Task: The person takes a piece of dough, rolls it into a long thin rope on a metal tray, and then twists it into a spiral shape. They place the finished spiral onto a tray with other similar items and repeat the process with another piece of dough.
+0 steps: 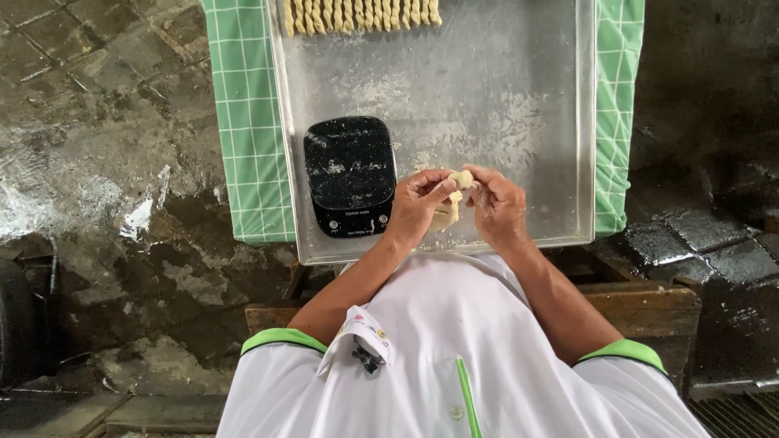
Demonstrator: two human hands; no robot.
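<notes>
Dull, flour-dusted metal tray [519, 97] on green checked cloth [243, 122]. Glossy black plastic scale [350, 174], speckled with flour. Soft, matt pale dough [454, 195]. Rough, wet, dark stone floor [105, 162]. Worn wooden bench [649, 304].

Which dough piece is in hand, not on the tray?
The pale dough lump pinched between both hands beside the black scale; the twisted sticks lie untouched along the tray's far edge.

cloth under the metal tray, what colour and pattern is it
Green with a thin white grid, seen in the head view: the cloth under the flat metal tray.
</notes>
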